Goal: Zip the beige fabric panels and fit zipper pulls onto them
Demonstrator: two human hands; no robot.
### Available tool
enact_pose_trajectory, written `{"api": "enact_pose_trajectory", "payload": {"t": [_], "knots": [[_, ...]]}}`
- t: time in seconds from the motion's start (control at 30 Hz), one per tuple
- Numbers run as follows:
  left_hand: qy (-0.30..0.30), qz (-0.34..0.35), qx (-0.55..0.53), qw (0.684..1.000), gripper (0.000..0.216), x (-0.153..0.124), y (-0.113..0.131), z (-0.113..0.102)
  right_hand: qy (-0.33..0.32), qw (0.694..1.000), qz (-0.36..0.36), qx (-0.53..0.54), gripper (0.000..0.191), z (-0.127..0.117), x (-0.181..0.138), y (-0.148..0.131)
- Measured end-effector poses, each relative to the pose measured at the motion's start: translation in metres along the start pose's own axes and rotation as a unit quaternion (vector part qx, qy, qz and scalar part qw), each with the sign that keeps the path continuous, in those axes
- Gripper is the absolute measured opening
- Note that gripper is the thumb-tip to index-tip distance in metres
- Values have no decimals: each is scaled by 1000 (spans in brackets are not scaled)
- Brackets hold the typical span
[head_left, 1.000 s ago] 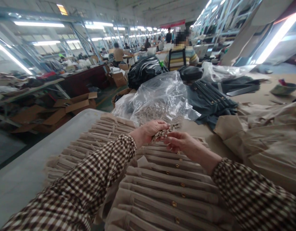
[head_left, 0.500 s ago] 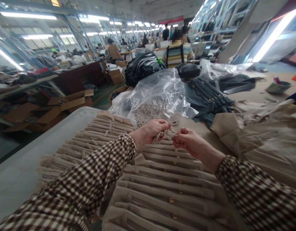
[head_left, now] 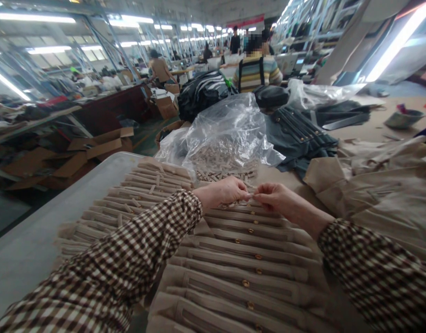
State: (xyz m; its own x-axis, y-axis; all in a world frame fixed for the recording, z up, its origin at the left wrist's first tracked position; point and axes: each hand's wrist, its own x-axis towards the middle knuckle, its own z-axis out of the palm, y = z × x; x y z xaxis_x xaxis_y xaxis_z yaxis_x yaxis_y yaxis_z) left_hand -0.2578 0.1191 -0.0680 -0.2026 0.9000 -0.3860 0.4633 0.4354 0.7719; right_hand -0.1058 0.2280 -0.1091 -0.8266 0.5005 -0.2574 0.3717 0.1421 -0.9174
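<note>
My left hand (head_left: 224, 192) is closed around several small beige fabric tabs, bits of which show under its fingers. Close to its fingertips, my right hand (head_left: 277, 198) is pinched on something too small to make out. Both hands hover over an overlapping row of beige fabric pieces (head_left: 230, 259) with long zip-like slots and gold metal fittings. To the left lies another row of beige pieces (head_left: 105, 210), with loose tabs scattered on top. A heap of the same small tabs (head_left: 216, 162) spills from a clear plastic bag (head_left: 230, 120) just beyond my hands.
Dark green fabric pieces (head_left: 299, 134) lie behind on the right, beside crumpled beige fabric (head_left: 382, 185). A small bowl (head_left: 403, 119) stands at the far right. Open cardboard boxes (head_left: 105, 143) are on the floor at left. A person in a striped top (head_left: 258, 74) sits ahead.
My left hand has turned knuckles up, so the tabs in it show less. The fingertips of both hands have come closer together. The view has shifted slightly.
</note>
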Motion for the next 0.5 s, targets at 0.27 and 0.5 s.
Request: {"api": "enact_pose_trajectory", "payload": {"t": [0.27, 0.5], "knots": [[-21, -27, 130, 991, 19, 13, -5, -3, 32, 923, -65, -378, 23, 4, 3, 3], [-23, -23, 174, 984, 21, 9, 1, -4, -4, 911, -57, -409, 22, 7, 2, -7]]}}
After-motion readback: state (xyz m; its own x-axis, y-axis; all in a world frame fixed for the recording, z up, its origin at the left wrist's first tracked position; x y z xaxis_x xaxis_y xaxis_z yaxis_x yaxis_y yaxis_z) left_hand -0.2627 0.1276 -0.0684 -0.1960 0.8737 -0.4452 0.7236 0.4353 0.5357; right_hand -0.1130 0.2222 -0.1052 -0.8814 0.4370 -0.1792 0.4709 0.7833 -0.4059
